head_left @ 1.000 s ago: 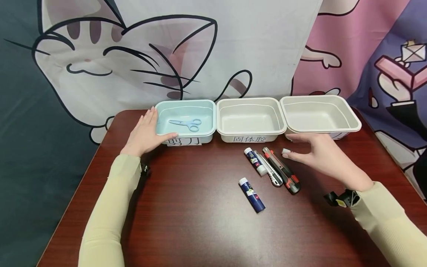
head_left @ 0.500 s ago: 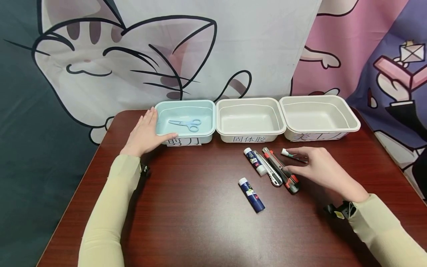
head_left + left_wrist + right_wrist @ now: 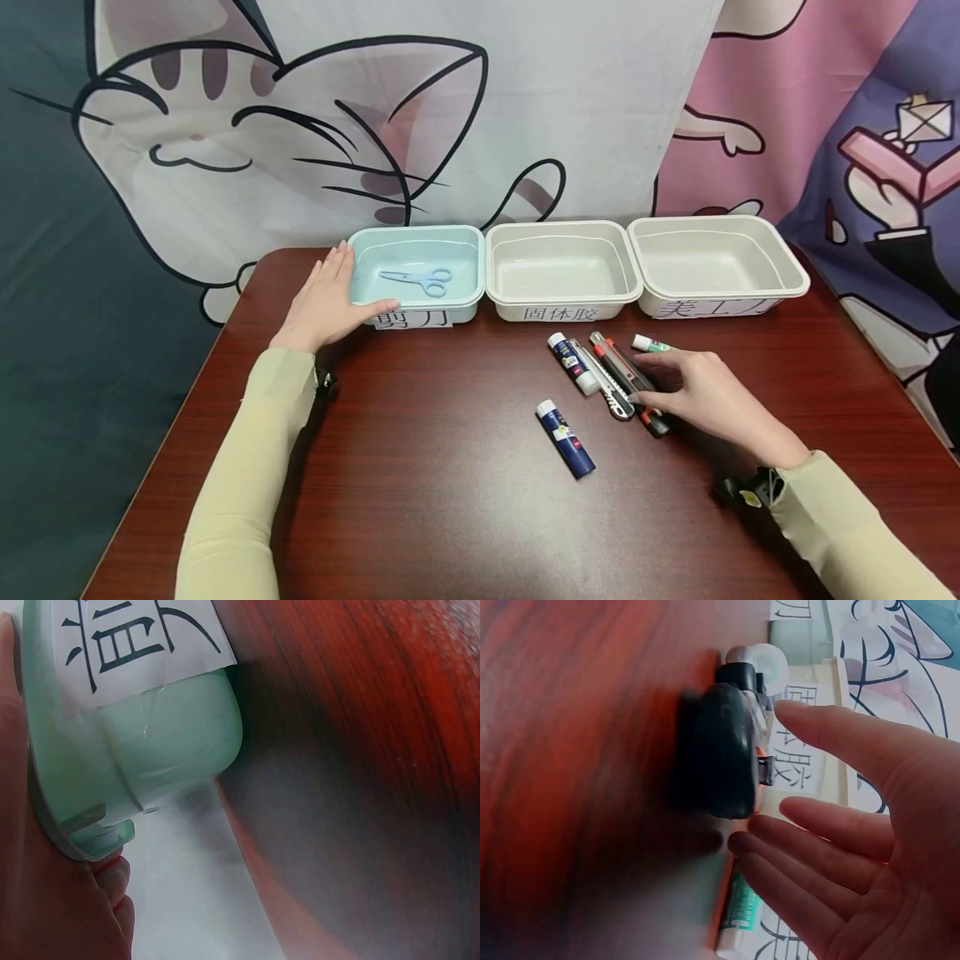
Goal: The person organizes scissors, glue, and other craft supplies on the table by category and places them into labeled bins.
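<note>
My left hand (image 3: 322,304) rests on the left corner of a light blue bin (image 3: 468,304), fingers straight along its side and thumb at the front rim. Blue scissors (image 3: 427,279) lie inside that bin. My right hand (image 3: 697,392) hovers around a red-and-black utility knife (image 3: 618,367), thumb and fingers apart on either side of it; its dark end (image 3: 731,757) faces the right wrist camera. Against this knife lies a slimmer white-and-black utility knife (image 3: 611,387), with a blue glue stick (image 3: 573,364) beside it. A green-and-white glue stick (image 3: 651,343) lies just beyond my right fingers, partly hidden.
Two cream bins, the middle one (image 3: 566,311) and the right one (image 3: 720,293), stand in a row with the blue bin along the table's back edge, with paper labels on their fronts. Another blue glue stick (image 3: 566,439) lies nearer on the brown table (image 3: 420,483). A printed cloth (image 3: 450,125) hangs behind.
My right hand has moved down and left from in front of the right bin to the red-and-black utility knife, uncovering the green-and-white glue stick and the bin's label. My left hand stays put.
</note>
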Action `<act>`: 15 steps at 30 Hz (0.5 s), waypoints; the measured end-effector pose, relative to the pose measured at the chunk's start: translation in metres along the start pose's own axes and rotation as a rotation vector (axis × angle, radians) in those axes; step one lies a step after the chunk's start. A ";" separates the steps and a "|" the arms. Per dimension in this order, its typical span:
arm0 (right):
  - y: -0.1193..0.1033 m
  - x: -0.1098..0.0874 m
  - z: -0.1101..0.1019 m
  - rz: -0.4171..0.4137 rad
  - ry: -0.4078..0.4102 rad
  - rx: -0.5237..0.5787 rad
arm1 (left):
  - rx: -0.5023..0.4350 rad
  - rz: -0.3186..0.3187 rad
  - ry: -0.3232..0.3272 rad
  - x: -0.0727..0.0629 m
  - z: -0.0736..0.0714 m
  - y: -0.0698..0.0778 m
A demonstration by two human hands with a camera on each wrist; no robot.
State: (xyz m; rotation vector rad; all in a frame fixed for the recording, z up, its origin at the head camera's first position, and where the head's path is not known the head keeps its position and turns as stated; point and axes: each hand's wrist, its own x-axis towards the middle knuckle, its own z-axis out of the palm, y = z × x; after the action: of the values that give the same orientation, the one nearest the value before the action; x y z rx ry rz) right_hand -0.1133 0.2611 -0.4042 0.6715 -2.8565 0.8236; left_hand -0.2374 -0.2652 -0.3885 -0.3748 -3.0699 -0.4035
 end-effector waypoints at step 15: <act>0.023 0.012 -0.018 0.035 0.100 -0.100 | -0.011 -0.012 -0.010 0.000 -0.001 0.001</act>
State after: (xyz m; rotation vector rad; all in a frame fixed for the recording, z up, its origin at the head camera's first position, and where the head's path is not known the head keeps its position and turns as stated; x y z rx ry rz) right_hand -0.1345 0.2836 -0.3973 0.5535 -2.8053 0.6926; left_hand -0.2372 -0.2648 -0.3878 -0.3600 -3.0821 -0.4205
